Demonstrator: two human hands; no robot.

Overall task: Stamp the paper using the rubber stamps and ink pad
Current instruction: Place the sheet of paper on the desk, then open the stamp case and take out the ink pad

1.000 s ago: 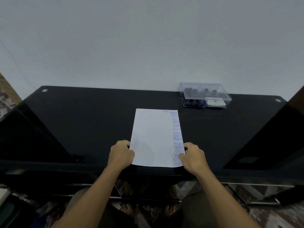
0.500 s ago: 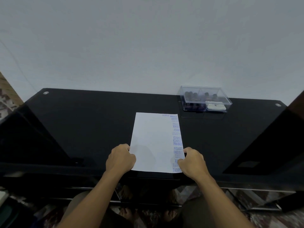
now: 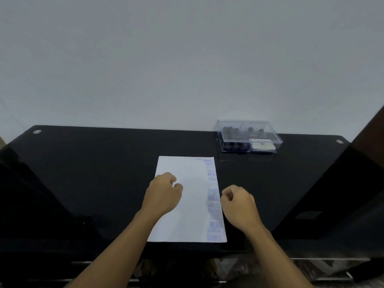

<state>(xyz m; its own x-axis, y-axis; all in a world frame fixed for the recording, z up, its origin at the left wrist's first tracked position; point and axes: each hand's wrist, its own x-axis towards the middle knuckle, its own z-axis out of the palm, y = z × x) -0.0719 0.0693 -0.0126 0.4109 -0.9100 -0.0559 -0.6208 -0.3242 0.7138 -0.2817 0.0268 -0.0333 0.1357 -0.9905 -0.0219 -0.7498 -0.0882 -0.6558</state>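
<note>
All fingers curled, empty: left hand hides paper edge, right hand beside; stamps in box blurred.

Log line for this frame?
phase: pre-stamp | left hand: curled, empty, over paper | right hand: curled, empty, beside paper | stamp box: far right, untouched

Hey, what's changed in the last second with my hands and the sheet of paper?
Both hands let go of the paper. The left hand moved forward over the sheet, fingers curled, holding nothing; the right hand moved forward beside its right edge, also curled and empty. The paper stays flat on the black table, and the clear box stays at the far right.
</note>
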